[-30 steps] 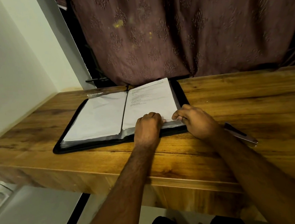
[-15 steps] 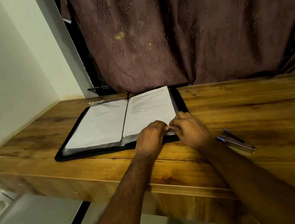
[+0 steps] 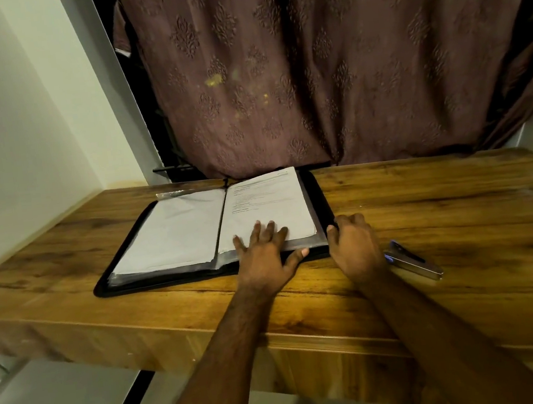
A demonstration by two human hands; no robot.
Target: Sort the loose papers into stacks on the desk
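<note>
Open black folder (image 3: 123, 264) lies on wooden tabletop (image 3: 442, 215), white papers on both halves. Right page (image 3: 269, 205) has printed text at top; left page (image 3: 175, 232) looks blank. Left hand (image 3: 266, 251) flat on lower part of right page, fingers spread. Right hand (image 3: 354, 245) at folder's right near corner, fingers curled at the edge; grip unclear. Stapler (image 3: 413, 260) just right of right hand. Brown patterned curtain (image 3: 325, 62) behind.

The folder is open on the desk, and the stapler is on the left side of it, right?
Not quite. The folder does lie open on the desk, but the head view shows the stapler on its right side, beside the right hand.
</note>
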